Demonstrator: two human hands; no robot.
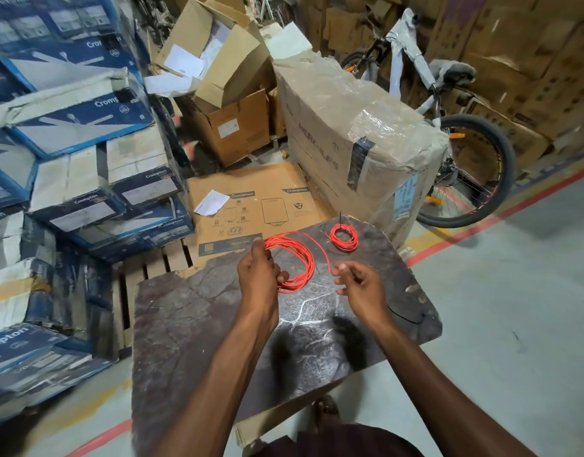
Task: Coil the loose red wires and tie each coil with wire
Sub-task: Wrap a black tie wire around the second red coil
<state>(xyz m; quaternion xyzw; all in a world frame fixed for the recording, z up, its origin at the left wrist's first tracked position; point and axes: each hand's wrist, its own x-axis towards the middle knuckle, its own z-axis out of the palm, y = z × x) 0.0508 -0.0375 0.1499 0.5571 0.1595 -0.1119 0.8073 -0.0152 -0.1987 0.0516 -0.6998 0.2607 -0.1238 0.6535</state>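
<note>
My left hand (258,271) grips a large coil of red wire (302,258) just above a dark stone slab (198,331). From the top of that coil a loose strand (320,247) arcs right and down to my right hand (358,281), which pinches it between thumb and fingers. A smaller red coil (344,238) lies on the slab's far right corner, apart from both hands, with a dark tie end sticking up from it.
Stacked blue and white cartons (86,166) crowd the left. A flat brown carton (261,206) lies beyond the slab, with a plastic-wrapped box (359,133) and a bicycle (465,166) to the right. Grey floor (514,308) with a red line extends right.
</note>
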